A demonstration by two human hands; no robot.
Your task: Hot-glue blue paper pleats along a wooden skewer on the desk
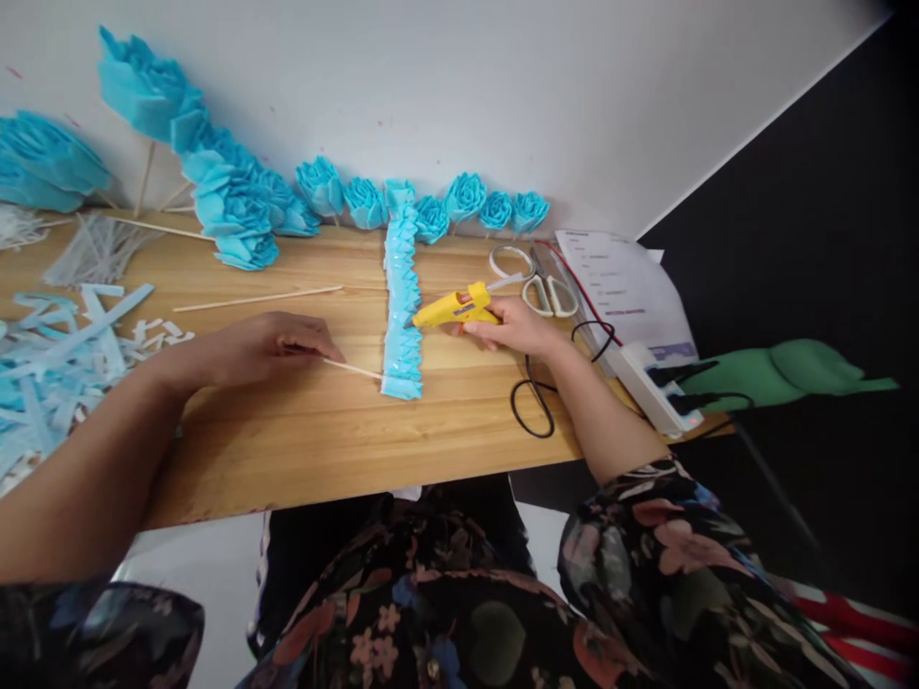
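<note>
My right hand (513,327) is closed round a yellow hot glue gun (456,308), a clear glue stick poking out of its back. The gun's nozzle points left, right at a long pleated strip of light blue paper (403,297) lying across the table. Shiny streaks run along the strip. Between the closed fingers of my left hand (291,346) is a thin wooden stick (353,368), whose far end meets the strip near its lower end. Another wooden stick (258,299) lies loose just above my left hand.
Blue paper flowers (466,196) on sticks line the wall. Paper scraps (43,373) are heaped at left, by clear thin strips (97,251). Right of the gun are scissors (549,295), a tape roll (511,251), a black cord (532,421), printed paper (624,297) and a power strip (650,390).
</note>
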